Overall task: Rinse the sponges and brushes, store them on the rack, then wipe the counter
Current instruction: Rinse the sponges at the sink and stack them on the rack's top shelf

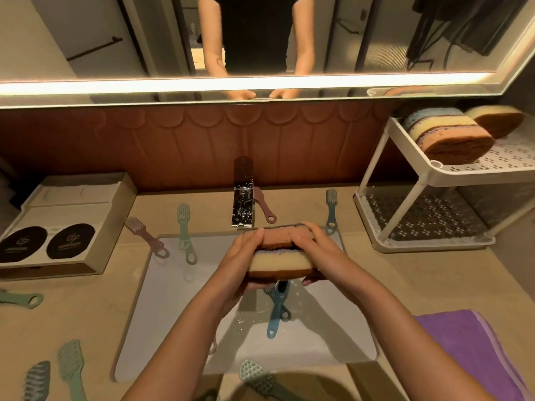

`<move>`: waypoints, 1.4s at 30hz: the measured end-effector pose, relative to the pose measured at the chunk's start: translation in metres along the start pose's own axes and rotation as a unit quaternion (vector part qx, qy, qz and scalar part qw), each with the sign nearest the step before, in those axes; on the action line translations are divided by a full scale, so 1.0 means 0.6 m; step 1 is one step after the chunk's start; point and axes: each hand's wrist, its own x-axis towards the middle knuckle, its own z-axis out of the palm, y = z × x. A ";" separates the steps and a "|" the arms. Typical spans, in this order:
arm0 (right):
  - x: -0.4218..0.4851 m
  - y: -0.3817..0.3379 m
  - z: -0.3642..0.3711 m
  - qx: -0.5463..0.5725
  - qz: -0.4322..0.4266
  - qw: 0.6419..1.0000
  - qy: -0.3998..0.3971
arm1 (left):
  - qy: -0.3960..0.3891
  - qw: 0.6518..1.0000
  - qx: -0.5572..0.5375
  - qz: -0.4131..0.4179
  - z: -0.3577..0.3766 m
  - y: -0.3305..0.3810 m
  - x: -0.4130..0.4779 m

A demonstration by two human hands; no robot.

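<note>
- My left hand (238, 263) and right hand (322, 250) are both clamped on a stack of oval pink, yellow and brown foam sponges (279, 262).
- Stack's held over the pale rectangular sink basin (168, 314), right by the chrome tap (242, 206).

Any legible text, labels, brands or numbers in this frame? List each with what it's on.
None can be read.
Left black disc in the cardboard box: pale logo with a line of lettering, too blurred to read.
Right black disc: same logo and lettering, too blurred.
Box face between the discs: small mark, too small to read.
</note>
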 end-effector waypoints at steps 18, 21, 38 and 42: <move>-0.074 -0.020 -0.133 0.085 -0.056 0.988 0.117 | -0.131 0.980 0.102 0.110 0.103 0.070 0.001; -0.088 -0.027 -0.172 0.092 -0.090 0.985 0.115 | -0.147 0.974 0.113 0.129 0.144 0.093 0.013; -0.088 -0.067 -0.425 0.130 -0.183 0.916 0.332 | -0.249 0.909 0.249 0.224 0.434 0.223 0.129; -0.076 -0.064 -0.478 0.156 -0.193 0.888 0.386 | -0.212 0.863 0.340 0.308 0.500 0.236 0.167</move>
